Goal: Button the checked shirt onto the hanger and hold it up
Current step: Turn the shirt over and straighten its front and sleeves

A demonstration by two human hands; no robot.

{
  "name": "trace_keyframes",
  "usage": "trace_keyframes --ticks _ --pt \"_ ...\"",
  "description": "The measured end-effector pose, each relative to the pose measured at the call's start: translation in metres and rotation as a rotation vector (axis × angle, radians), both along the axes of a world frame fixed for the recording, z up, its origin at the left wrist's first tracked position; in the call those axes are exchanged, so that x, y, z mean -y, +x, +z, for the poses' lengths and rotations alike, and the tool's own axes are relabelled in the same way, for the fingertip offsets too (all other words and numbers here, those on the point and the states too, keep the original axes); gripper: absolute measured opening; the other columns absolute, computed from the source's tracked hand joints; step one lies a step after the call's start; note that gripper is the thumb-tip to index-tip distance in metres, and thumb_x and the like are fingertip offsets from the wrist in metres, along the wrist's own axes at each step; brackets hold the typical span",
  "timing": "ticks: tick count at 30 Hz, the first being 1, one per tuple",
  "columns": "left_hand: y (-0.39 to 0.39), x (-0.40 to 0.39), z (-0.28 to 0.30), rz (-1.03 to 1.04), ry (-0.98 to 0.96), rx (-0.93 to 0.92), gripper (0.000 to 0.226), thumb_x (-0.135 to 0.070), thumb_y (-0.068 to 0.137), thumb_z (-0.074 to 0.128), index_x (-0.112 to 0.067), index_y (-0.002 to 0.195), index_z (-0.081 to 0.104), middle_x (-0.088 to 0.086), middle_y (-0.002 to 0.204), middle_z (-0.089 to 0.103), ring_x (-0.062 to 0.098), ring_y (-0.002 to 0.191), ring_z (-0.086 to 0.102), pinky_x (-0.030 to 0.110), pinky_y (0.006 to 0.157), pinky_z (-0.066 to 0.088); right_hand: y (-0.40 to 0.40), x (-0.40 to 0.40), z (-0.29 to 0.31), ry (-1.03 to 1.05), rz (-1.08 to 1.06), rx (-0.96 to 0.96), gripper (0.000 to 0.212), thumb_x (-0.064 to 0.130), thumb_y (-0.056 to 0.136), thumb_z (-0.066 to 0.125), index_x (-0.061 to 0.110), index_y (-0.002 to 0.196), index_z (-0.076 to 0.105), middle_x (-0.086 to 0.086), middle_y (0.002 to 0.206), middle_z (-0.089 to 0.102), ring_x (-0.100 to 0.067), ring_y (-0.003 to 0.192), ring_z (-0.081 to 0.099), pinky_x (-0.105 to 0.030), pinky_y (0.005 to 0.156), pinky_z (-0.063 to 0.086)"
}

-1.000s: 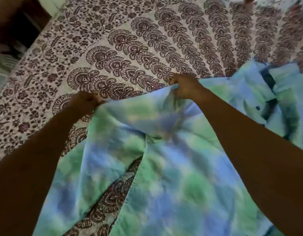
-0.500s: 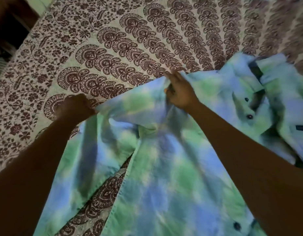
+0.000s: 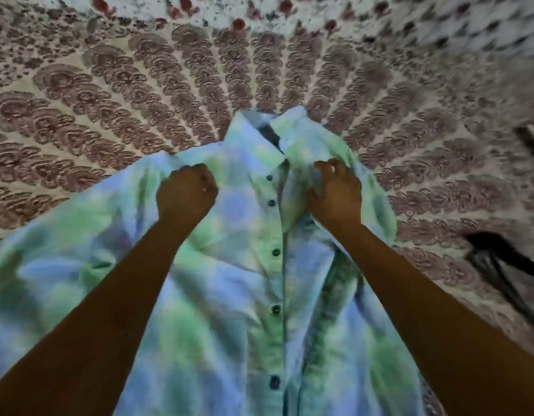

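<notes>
Head view shows the patterned bed cover [image 3: 115, 94] under everything, and on it the checked shirt [image 3: 244, 295] lies front up — its long axis runs straight away from the person, collar beyond both hands. A dark hanger-like thing [image 3: 496, 259] lies well to the right, nearer the right hand [image 3: 334, 193], which grasps the right front. The left hand [image 3: 184, 196] is clenched on the left shoulder cloth.

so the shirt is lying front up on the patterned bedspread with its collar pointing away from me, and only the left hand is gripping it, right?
Not quite. In the head view both hands grip the shirt: the left hand bunches fabric near one shoulder and the right hand curls into the cloth beside the buttons. The rest holds: it lies front up on the patterned bedspread, collar pointing away.
</notes>
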State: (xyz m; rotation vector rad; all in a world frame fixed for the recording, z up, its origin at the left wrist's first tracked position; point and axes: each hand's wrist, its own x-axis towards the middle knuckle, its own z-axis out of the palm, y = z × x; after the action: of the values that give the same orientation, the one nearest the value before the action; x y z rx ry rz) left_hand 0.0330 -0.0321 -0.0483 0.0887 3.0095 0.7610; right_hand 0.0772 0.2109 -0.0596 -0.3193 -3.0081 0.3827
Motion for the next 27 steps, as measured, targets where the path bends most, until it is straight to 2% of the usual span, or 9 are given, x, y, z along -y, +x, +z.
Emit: trace_keyframes --ticks 4,9,11,12,15,17,20,23,27 --pt "-0.011 -0.077 0.000 -0.138 0.190 0.016 0.018 -0.022 0.087 0.059 -0.015 0.102 0.063 0.010 0.103 0.067 0.030 0.097 0.063 0.037 0.084 0.049 0.007 -0.039 -0.005 -0.120 -0.341 -0.025 0.052 0.040 0.090 0.040 0.008 0.131 0.041 -0.020 0.133 0.044 -0.037 0.122 0.041 -0.046 0.099 0.032" --pt "-0.045 -0.149 -0.007 0.115 0.488 0.251 0.056 -0.046 0.085 0.055 -0.007 0.124 0.045 0.023 0.113 0.063 0.040 0.098 0.062 0.041 0.086 0.051 0.008 -0.092 -0.016 -0.229 -0.605 0.202 0.059 0.031 0.084 0.056 0.001 0.130 0.035 -0.024 0.132 0.044 -0.039 0.123 0.042 -0.046 0.101 0.035" --pt "-0.064 -0.159 -0.018 0.211 0.656 0.406 0.079 -0.051 0.076 0.058 -0.003 0.133 0.032 0.033 0.119 0.054 0.043 0.082 0.064 0.044 0.068 0.057 0.010 -0.107 -0.024 -0.401 -0.591 0.315 0.051 0.031 0.083 0.058 0.001 0.122 0.046 -0.022 0.123 0.055 -0.037 0.115 0.051 -0.043 0.097 0.042" --pt "-0.071 -0.161 -0.023 0.217 0.710 0.442 0.077 -0.046 0.075 0.062 -0.003 0.132 0.033 0.033 0.114 0.056 0.035 0.070 0.065 0.037 0.057 0.057 0.011 -0.113 -0.027 -0.503 -0.537 0.322 0.041 0.029 0.085 0.057 0.001 0.115 0.054 -0.020 0.116 0.060 -0.034 0.108 0.056 -0.039 0.092 0.044" --pt "-0.083 -0.165 -0.021 0.197 0.772 0.448 0.024 -0.023 0.083 0.068 -0.007 0.088 0.050 0.013 0.070 0.050 0.001 0.031 0.047 0.014 0.033 0.035 0.020 -0.139 -0.023 -0.945 -0.447 0.087 0.017 0.020 0.094 0.050 0.006 0.089 0.058 -0.012 0.082 0.058 -0.022 0.077 0.054 -0.023 0.063 0.043" --pt "-0.099 -0.157 -0.015 0.325 0.850 0.420 0.026 -0.013 0.085 0.064 -0.016 0.068 0.045 0.004 0.050 0.049 0.001 0.025 0.042 0.013 0.031 0.034 0.025 -0.168 -0.010 -1.130 -0.458 -0.055 0.024 0.018 0.093 0.052 0.016 0.069 0.052 0.002 0.062 0.055 -0.011 0.058 0.047 -0.017 0.051 0.040" --pt "-0.123 -0.132 -0.013 0.421 0.883 0.413 0.036 -0.021 0.082 0.068 -0.012 0.049 0.059 -0.009 0.040 0.056 -0.001 0.028 0.047 0.014 0.043 0.045 0.008 -0.204 0.009 -1.010 -0.396 -0.108 0.028 0.020 0.086 0.063 0.015 0.060 0.054 0.011 0.042 0.052 0.003 0.042 0.039 -0.016 0.047 0.034" --pt "-0.129 -0.137 -0.010 0.432 0.821 0.432 0.029 -0.027 0.088 0.061 -0.015 0.063 0.051 -0.005 0.051 0.054 -0.001 0.030 0.047 0.018 0.044 0.045 -0.026 -0.210 0.024 -0.687 -0.415 -0.130 0.028 0.035 0.087 0.059 0.013 0.072 0.064 0.002 0.060 0.059 0.004 0.048 0.044 -0.010 0.049 0.032" --pt "-0.085 -0.161 -0.002 0.337 0.827 0.587 0.031 -0.043 0.096 0.040 -0.018 0.080 0.049 -0.005 0.050 0.051 0.005 0.041 0.047 0.018 0.040 0.037 -0.004 -0.195 0.001 -0.815 -0.458 0.093 0.041 0.049 0.091 0.048 0.012 0.085 0.062 -0.005 0.073 0.057 -0.013 0.067 0.048 -0.021 0.063 0.037"
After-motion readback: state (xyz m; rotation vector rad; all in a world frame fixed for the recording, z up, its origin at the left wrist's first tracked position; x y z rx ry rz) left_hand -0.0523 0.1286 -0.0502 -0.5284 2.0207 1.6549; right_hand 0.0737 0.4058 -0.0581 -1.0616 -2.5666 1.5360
